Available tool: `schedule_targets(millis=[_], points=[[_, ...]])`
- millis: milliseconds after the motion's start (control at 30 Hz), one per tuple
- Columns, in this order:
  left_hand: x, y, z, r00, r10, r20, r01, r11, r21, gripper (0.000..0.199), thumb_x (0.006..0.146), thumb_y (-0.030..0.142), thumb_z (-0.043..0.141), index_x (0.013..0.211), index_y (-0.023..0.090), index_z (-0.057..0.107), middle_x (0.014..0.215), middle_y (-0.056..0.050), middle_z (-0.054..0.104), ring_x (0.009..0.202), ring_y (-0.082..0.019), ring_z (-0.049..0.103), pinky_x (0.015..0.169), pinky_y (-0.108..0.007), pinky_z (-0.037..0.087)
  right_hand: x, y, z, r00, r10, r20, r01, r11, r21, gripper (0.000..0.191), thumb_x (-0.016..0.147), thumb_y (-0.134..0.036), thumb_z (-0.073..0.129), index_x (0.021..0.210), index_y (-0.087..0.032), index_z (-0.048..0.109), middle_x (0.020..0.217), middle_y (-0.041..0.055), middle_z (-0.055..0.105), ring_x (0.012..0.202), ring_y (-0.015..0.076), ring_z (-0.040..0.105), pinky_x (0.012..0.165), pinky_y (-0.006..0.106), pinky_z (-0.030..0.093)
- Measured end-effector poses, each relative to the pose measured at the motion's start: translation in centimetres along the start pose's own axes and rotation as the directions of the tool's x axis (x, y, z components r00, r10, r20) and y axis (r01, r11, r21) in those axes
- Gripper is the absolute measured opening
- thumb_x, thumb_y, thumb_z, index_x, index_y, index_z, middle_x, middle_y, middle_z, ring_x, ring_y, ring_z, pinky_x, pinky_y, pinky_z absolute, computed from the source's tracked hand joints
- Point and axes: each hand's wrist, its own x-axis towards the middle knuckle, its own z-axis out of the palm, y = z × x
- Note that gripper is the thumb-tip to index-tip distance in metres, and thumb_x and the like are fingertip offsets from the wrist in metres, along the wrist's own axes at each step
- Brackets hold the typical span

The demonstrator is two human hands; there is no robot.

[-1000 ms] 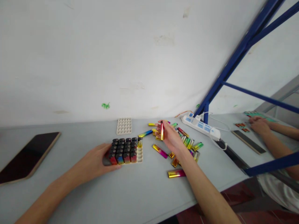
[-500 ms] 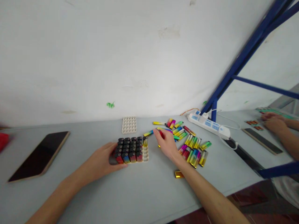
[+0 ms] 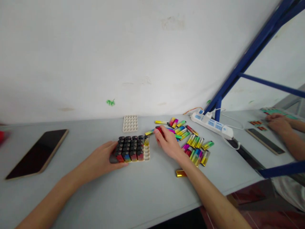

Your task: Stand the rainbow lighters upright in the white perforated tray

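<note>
Left hand: your left hand was cupped round the left side of the block of black-topped metallic lighters, grasping it, with the thumb along the near side; the far fingertips were partly hidden.
Right hand: your right hand pinched a red lighter between thumb and fingers, above the table, between the block and the loose lighters.
Off-white socketed tray: the off-white plastic tray lay under the block, whose lighters stood upright in four columns; a yellow, black-topped lighter stood at the far end of the right-hand column, with pale sockets showing nearer you.
Spare tray: a second off-white tray lay flat behind the block, near the wall.
Loose lighters: multicoloured metallic lighters lay scattered around and beyond your right forearm; a gold lighter lay beside it, nearer you.
Grey table: the grey table also bore a dark flat panel at left and a white power strip at right, near the blue metal frame.
Far right: another person's hands rested together.
</note>
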Motion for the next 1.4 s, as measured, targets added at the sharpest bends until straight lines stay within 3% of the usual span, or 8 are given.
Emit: schedule_targets(millis=[200,300,467,900,1100,1233,1333,1400], points=[[0.0,0.2,-0.2,0.999,-0.006,0.035,0.006,1.0,0.003,0.051,0.071,0.062,0.079,0.105,0.024,0.075,0.113,-0.01,0.079,0.103,-0.034,0.072,0.091,-0.042,0.059,-0.1,-0.1,-1.0,0.978,-0.197,0.063,0.206,0.947,-0.245,0.042,0.111,-0.047,0.046,0.075,-0.025,0.042,0.073,-0.0005,0.055,0.069,0.0177,0.051,0.067,0.031,0.034],[0.0,0.2,-0.2,1.0,0.003,0.024,-0.003,1.0,-0.005,0.05,0.07,0.061,0.081,0.105,0.026,0.075,0.111,-0.009,0.079,0.103,-0.034,0.073,0.091,-0.042,0.06,-0.2,-0.1,-1.1,0.977,-0.176,0.119,0.201,0.949,-0.244,0.045,0.11,-0.049,0.049,0.074,-0.025,0.041,0.064,-0.0036,0.05,0.061,0.0161,0.047,0.063,0.03,0.031],[0.1,0.5,0.0,1.0,-0.002,-0.001,0.002,1.0,-0.023,0.049,0.069,0.061,0.08,0.103,0.026,0.075,0.108,-0.008,0.08,0.1,-0.035,0.073,0.09,-0.045,0.061,-0.4,0.1,-0.7,0.962,-0.163,0.217,0.21,0.953,-0.219,0.038,0.11,-0.049,0.051,0.082,-0.023,0.056,0.072,0.0003,0.066,0.067,0.0177,0.061,0.066,0.029,0.04],[0.0,-0.1,0.2,1.0,-0.004,0.001,0.004,1.0,-0.008,0.05,0.069,0.061,0.079,0.103,0.026,0.073,0.111,-0.008,0.078,0.102,-0.034,0.072,0.091,-0.043,0.059,-0.8,-0.3,0.3,0.931,-0.157,0.331,0.321,0.783,-0.533,0.027,0.108,-0.044,0.058,0.104,-0.019,0.068,0.084,0.0071,0.072,0.073,0.0226,0.066,0.066,0.031,0.043],[0.1,-0.3,0.4,0.999,-0.033,0.019,0.034,0.999,-0.02,0.053,0.069,0.067,0.077,0.102,0.025,0.073,0.111,-0.011,0.078,0.104,-0.036,0.071,0.092,-0.046,0.059,-0.6,-0.4,-1.2,0.912,-0.138,0.386,0.297,0.872,-0.388,0.035,0.108,-0.05,0.057,0.094,-0.02,0.07,0.077,0.0026,0.07,0.071,0.019,0.065,0.069,0.029,0.043],[0.2,-0.3,0.4,0.999,-0.03,0.019,0.031,0.999,-0.027,0.055,0.069,0.068,0.077,0.103,0.025,0.073,0.114,-0.011,0.078,0.106,-0.037,0.071,0.095,-0.047,0.058,0.3,1.4,-4.2,0.984,-0.126,0.128,0.167,0.898,-0.406,0.037,0.113,-0.044,0.044,0.1,-0.022,0.071,0.091,0.0059,0.075,0.086,0.0215,0.07,0.083,0.033,0.05],[0.2,-0.5,0.4,1.0,-0.028,0.015,0.028,0.999,-0.026,0.057,0.069,0.067,0.078,0.107,0.024,0.073,0.117,-0.012,0.078,0.108,-0.038,0.071,0.098,-0.049,0.057,1.4,4.1,-5.9,0.981,-0.143,-0.133,0.054,0.852,-0.52,0.034,0.111,-0.038,0.045,0.126,-0.018,0.068,0.126,0.0171,0.071,0.119,0.0293,0.066,0.107,0.044,0.049],[0.2,-0.5,0.4,1.0,-0.016,0.018,0.016,1.0,-0.024,0.056,0.07,0.065,0.077,0.107,0.023,0.073,0.116,-0.012,0.078,0.107,-0.038,0.071,0.097,-0.049,0.057,2.2,6.0,-6.4,0.978,-0.124,-0.166,0.002,0.805,-0.594,0.043,0.109,-0.038,0.049,0.144,-0.015,0.06,0.152,0.0227,0.056,0.144,0.0337,0.051,0.12,0.052,0.04]])
